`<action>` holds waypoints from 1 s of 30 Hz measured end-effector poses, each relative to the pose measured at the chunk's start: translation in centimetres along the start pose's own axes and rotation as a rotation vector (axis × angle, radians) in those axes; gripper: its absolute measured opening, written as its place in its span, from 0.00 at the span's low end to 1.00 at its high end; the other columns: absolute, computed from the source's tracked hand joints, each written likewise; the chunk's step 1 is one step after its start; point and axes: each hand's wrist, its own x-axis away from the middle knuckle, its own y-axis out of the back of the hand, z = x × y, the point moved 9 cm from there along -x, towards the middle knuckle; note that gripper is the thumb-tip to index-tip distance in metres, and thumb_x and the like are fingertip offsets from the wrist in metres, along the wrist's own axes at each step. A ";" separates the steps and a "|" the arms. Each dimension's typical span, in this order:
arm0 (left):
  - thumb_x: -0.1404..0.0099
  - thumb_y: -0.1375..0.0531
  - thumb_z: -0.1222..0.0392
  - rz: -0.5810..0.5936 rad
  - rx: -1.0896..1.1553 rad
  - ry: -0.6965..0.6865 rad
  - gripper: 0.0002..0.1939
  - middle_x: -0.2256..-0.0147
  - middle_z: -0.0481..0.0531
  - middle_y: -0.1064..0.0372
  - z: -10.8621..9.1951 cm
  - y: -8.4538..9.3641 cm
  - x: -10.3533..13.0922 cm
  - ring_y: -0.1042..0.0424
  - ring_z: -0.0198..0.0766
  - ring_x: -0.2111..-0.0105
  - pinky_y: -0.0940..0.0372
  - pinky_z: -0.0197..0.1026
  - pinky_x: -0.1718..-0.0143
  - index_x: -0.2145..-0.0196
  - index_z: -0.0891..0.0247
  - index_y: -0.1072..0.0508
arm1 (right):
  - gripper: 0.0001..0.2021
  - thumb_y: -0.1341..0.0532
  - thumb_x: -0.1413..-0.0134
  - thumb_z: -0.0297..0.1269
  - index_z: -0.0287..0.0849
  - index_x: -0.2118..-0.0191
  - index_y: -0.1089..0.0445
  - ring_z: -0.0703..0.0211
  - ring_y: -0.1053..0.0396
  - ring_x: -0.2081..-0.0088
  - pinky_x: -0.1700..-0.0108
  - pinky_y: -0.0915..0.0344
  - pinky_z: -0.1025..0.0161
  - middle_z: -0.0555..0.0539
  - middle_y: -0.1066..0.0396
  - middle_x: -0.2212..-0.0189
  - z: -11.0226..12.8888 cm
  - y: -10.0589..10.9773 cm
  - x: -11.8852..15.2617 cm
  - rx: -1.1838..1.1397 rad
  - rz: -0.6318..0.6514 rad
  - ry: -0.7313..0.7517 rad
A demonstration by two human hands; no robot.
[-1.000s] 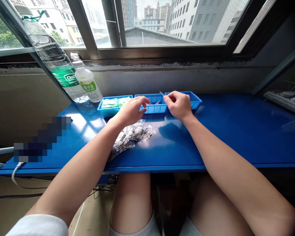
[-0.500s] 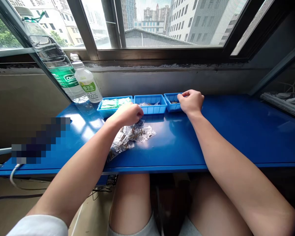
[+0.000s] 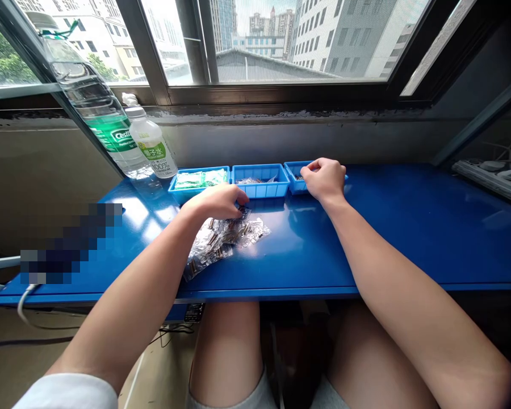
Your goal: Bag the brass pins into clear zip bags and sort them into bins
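1. Leftmost rectangular blue plastic tray (image 3: 177, 196), centre left of the frame; bears flat green-and-white packets (image 3: 201, 178); best left unnudged
2. Bare left hand (image 3: 221, 201), just left of the frame's centre; palm down, fingers curled, thumb and forefinger narrow at the upper edge of the heap; whether a packet is gripped, cannot tell; a light pinch on one loose corner should serve best
3. Heap of clear plastic packets with slim metallic-looking pieces inside (image 3: 221, 241), left of centre, on the glossy blue tabletop (image 3: 409, 227); packets overlap, so one may drag its neighbours; advisable to part a single packet from the top
4. Middle rectangular blue plastic tray (image 3: 264, 190), centre of the frame; clear packets (image 3: 250, 180) within; rim to be kept clear of both wrists
5. Rightmost rectangular blue plastic tray (image 3: 295, 187), right of centre; small dark pieces (image 3: 299, 177) within; partly hidden by the hand
6. Bare right hand (image 3: 326, 180), right of centre, at that tray; fingertips drawn narrow; held piece, if any, cannot tell; small pieces probably call for a thumb-and-forefinger pinch, wrist high
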 end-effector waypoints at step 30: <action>0.35 0.41 0.56 -0.506 0.233 -0.446 0.09 0.64 0.53 0.27 -4.0 3.3 1.2 0.31 0.32 0.70 0.38 0.34 0.68 0.66 0.62 0.22 | 0.12 0.38 0.46 0.43 0.39 0.65 0.24 0.65 0.38 0.75 0.71 0.41 0.66 0.49 0.28 0.75 8.6 -5.6 7.7 -0.452 0.760 0.554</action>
